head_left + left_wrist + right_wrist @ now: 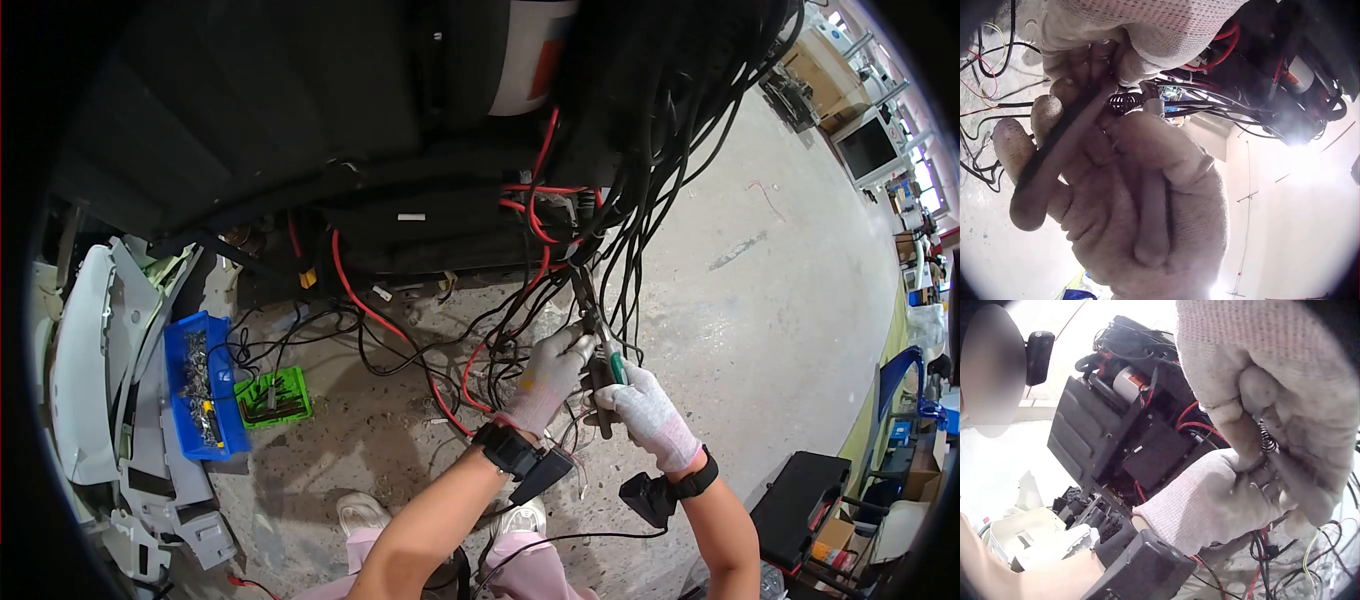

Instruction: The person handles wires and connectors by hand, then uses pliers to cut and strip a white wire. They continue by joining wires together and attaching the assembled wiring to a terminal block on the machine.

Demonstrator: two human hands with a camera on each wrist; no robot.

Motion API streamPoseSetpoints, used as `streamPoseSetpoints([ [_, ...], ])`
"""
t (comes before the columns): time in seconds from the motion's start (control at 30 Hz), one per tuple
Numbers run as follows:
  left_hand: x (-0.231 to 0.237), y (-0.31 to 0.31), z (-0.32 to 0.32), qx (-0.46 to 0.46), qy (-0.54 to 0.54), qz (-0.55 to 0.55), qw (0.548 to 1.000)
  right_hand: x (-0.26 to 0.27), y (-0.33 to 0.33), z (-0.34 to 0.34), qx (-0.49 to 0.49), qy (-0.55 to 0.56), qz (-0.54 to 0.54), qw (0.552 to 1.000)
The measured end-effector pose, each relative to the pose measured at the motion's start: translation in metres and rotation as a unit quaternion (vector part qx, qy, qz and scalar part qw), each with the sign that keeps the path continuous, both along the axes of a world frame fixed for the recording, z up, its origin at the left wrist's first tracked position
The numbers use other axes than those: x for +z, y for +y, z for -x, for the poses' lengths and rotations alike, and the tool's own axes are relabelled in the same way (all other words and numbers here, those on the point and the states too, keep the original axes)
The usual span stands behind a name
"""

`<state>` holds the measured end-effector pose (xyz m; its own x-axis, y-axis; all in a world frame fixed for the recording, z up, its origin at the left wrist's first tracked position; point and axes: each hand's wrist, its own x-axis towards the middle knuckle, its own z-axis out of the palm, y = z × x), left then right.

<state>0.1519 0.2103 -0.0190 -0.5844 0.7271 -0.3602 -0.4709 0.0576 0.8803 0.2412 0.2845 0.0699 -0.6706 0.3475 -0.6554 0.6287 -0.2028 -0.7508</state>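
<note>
Head view, clock positions read from the pliers as dial centre:

- Pale plastic panels, stacked, at nine o'clock, leftmost.
- Blue bin, just right of them, also at nine; small metal parts inside.
- Green tray, beside the bin, at nine; slender tools in it.
- Black housing, large, spanning ten to twelve; small white label on its face.
- Red cables, from eight round to eleven, crossing black wires on the speckled floor.
- White shoes, a pair, at seven.
- Left hand, gloved in pale knit, at eight, close in: fingers curled and closed against the pliers, just beside the handles.
- Pliers, one item, between both hands; one handle showed green, and the nose pointed to twelve, in among the cable ends near the housing. Right wrist view showed a coil spring between the handles.
- Right hand, gloved likewise, at five: partly closed, fingers bent round the handles. Left wrist view showed one rounded handle end against its palm, the other across its fingers.
- Black cable bundle, hanging at one.
- Black case, on the floor at four.
- Dark-screened appliance, at two, rightmost.
</note>
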Motion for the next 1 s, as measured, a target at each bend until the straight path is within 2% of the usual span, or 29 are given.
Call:
streamPoseSetpoints([
  [0.07,-0.003,0.002,0.003,0.0,-0.004,-0.01,1.0,0.005,-0.002,0.005,-0.021,0.011,-0.021,0.999],
  [0.17,-0.004,0.006,0.009,-0.012,0.026,-0.001,1.0,-0.017,0.003,0.004,-0.029,0.048,-0.019,0.998],
  [0.3,-0.002,0.007,0.015,-0.04,0.036,0.034,0.998,-0.008,0.004,0.011,-0.008,0.002,-0.055,0.998],
  [0.33,0.002,0.008,0.015,0.0,0.142,0.063,0.988,-0.021,0.007,0.006,-0.011,0.021,-0.066,0.998],
  [0.37,0.003,0.009,0.015,0.039,0.247,0.09,0.964,-0.029,0.009,0.003,-0.015,0.04,-0.077,0.996],
  [0.4,0.003,0.01,0.017,0.038,0.247,0.089,0.964,-0.031,0.01,0.002,-0.017,0.04,-0.077,0.996],
  [0.47,0.0,0.014,0.026,0.174,0.457,0.08,0.869,-0.033,0.012,0.001,0.001,0.023,-0.07,0.997],
  [0.6,-0.01,0.021,0.035,0.145,0.459,0.094,0.872,-0.026,0.01,0.003,-0.017,0.021,-0.052,0.998],
  [0.67,-0.017,0.027,0.039,0.197,0.579,0.095,0.786,-0.026,0.009,0.001,-0.023,0.022,-0.049,0.998],
  [0.8,-0.023,0.032,0.044,0.169,0.572,0.172,0.784,-0.024,0.011,-0.006,-0.044,0.043,0.008,0.998],
  [0.87,-0.019,0.03,0.054,0.071,0.498,0.193,0.843,-0.019,0.012,-0.009,-0.066,0.066,0.03,0.995],
  [1.0,-0.025,0.022,0.068,0.031,0.537,0.178,0.824,0.003,0.009,-0.01,-0.063,0.05,0.039,0.996],
])
